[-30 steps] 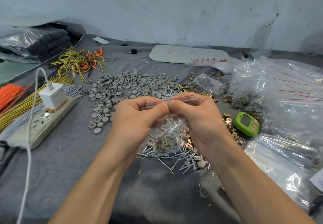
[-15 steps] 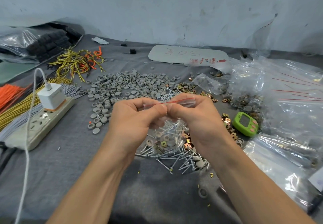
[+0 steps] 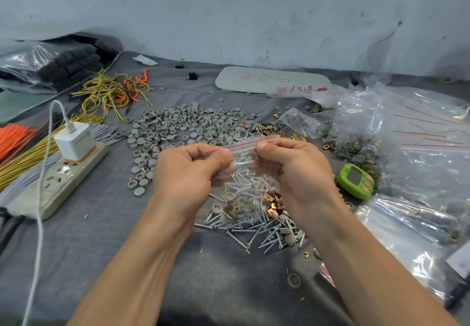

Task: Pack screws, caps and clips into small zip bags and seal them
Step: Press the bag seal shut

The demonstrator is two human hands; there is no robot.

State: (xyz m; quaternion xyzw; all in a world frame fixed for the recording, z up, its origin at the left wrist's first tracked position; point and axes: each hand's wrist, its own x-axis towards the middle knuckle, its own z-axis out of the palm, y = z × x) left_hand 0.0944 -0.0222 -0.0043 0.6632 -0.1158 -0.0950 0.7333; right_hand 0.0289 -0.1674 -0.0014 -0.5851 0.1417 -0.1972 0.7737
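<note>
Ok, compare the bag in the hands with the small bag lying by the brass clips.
The held bag hangs upright, pinched at its red-lined top by left hand and right hand; the lying bag rests crumpled, untouched. The held bag carries screws, caps and clips; the lying bag shows only grey caps. Both are clear plastic.

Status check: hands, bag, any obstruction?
Pinching zip bag top edge: left hand, right hand. Inside: screws, caps, clips. Nothing in the way.
</note>
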